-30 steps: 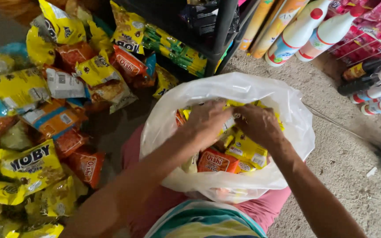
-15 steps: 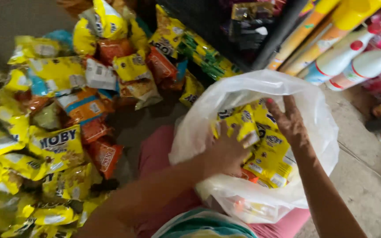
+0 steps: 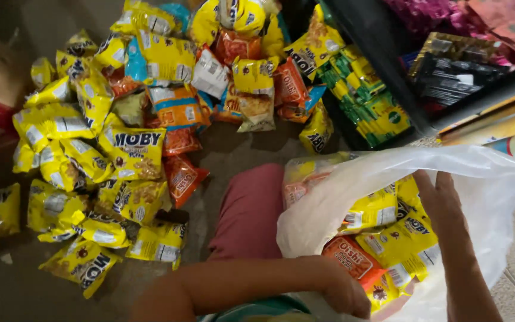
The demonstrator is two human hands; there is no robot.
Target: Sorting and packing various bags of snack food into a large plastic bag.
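White plastic bag (image 3: 341,209) mouth held wide, left hand (image 3: 344,295) near rim, right hand (image 3: 442,203) inside

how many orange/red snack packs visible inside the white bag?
2. One orange pack lies near the bag's lower rim beside the left hand; another shows through the plastic at upper left. More may be hidden under the yellow packs.

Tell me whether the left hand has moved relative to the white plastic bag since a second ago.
Yes. The left hand has come out of the white plastic bag, away from the packets inside, to grip its near rim.
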